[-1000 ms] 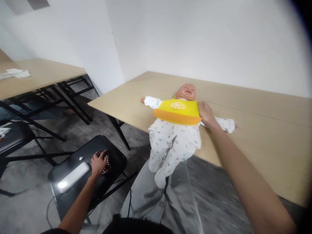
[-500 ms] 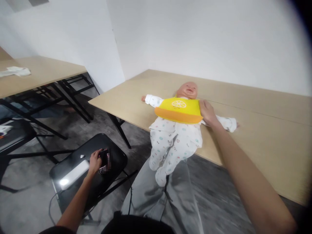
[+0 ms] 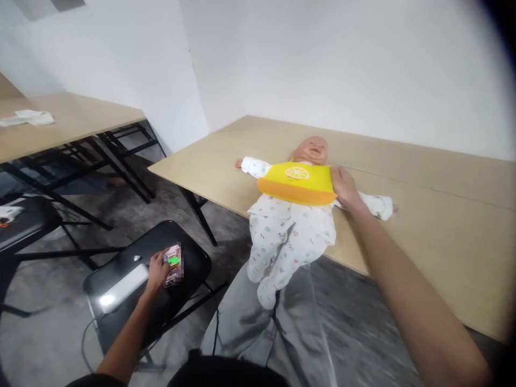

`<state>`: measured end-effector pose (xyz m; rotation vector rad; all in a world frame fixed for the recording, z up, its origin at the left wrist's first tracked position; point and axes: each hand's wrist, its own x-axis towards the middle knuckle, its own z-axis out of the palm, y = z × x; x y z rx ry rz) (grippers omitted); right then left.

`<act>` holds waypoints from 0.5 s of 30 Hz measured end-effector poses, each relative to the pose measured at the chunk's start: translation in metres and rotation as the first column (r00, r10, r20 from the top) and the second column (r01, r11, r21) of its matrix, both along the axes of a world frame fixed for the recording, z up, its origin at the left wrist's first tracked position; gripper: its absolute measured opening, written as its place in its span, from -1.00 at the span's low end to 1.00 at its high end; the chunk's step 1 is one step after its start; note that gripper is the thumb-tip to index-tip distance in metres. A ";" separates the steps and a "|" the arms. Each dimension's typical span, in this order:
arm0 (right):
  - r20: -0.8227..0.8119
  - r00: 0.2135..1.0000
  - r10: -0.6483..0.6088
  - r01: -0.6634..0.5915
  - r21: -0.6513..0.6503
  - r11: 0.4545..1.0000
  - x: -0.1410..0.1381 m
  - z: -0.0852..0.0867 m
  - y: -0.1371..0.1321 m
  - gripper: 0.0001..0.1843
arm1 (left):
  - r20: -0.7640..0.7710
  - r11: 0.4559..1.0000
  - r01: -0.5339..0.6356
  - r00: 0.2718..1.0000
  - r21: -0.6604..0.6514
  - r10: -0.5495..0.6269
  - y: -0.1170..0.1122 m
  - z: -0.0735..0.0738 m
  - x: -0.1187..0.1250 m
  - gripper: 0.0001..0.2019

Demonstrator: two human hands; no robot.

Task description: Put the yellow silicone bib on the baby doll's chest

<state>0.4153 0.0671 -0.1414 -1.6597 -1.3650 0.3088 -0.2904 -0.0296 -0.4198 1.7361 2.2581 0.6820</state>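
Observation:
A baby doll (image 3: 292, 226) in white patterned pyjamas lies on its back on the wooden table (image 3: 423, 226), legs hanging over the front edge. A yellow and orange bib (image 3: 297, 183) covers its chest. My right hand (image 3: 342, 185) rests on the doll's shoulder at the bib's right edge, fingers curled against it. My left hand (image 3: 156, 269) reaches down to a phone (image 3: 173, 264) with a lit screen lying on a black chair seat (image 3: 133, 279), fingers touching it.
A second wooden table (image 3: 68, 121) on black legs stands at the left with white cloth (image 3: 28, 117) on it. Another black chair (image 3: 24, 220) is at the far left. White walls lie behind; the floor is grey. My grey trousers (image 3: 262, 333) show below.
My left hand has slid off the phone to its left edge and the screen has lit up. My right hand stays on the doll's shoulder.

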 end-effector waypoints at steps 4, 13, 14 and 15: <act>0.003 1.000 -0.008 0.008 0.006 1.000 -0.001 0.001 0.001 -0.28 | -0.084 0.999 0.034 0.996 -0.026 -0.036 0.002 0.005 0.007 -0.40; 0.011 1.000 -0.017 0.018 -0.025 1.000 -0.005 0.006 -0.003 -0.32 | -0.187 0.998 0.020 0.982 -0.064 -0.032 0.004 0.025 0.032 -0.57; 0.014 1.000 -0.019 0.020 -0.027 0.999 -0.005 0.006 -0.003 -0.32 | -0.189 0.998 0.015 0.982 -0.059 -0.026 0.004 0.026 0.032 -0.58; 0.013 1.000 -0.021 0.022 -0.028 0.999 -0.005 0.005 -0.003 -0.32 | -0.189 0.999 0.012 0.982 -0.052 -0.022 0.004 0.027 0.032 -0.59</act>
